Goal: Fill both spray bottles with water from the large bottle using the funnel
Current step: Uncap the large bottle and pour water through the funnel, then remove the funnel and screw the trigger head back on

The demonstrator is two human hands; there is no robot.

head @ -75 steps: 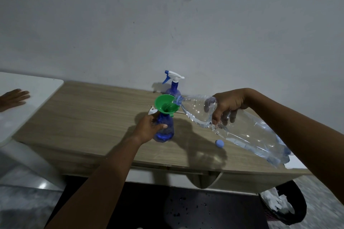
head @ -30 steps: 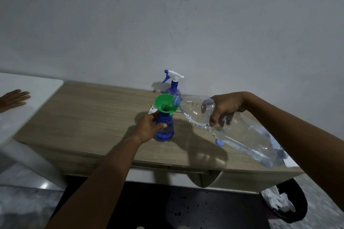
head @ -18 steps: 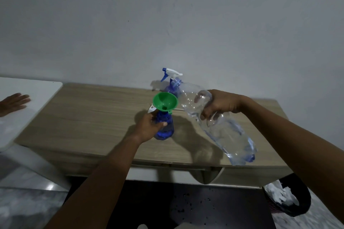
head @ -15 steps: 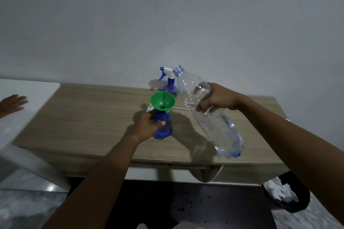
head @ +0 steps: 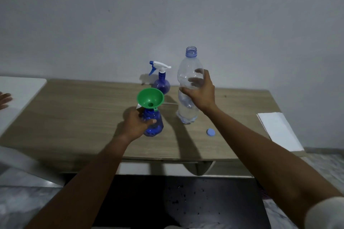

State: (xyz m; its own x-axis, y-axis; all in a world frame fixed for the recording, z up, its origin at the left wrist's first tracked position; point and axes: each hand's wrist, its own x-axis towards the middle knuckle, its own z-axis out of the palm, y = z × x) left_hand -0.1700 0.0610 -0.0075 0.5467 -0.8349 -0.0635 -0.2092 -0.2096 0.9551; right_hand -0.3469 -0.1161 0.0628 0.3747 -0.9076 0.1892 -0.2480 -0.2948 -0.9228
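Note:
My left hand [head: 135,124] grips a blue spray bottle body [head: 154,126] that has no sprayer head on it, with the green funnel [head: 150,99] seated in its neck. The large clear bottle [head: 189,87] stands upright and uncapped on the wooden table [head: 74,115], water in its lower part, and my right hand [head: 202,92] is wrapped around its middle. A second blue spray bottle [head: 161,81], fitted with a white and blue trigger head, stands behind the funnel near the wall.
The large bottle's blue cap [head: 210,132] lies on the table right of the bottles. White paper [head: 279,131] sits at the table's right end. A white surface [head: 16,94] at far left has another person's hand [head: 4,98] on it.
My right hand has swung the large bottle from tilted over the funnel to upright and set it on the table. My left hand has kept its hold on the spray bottle.

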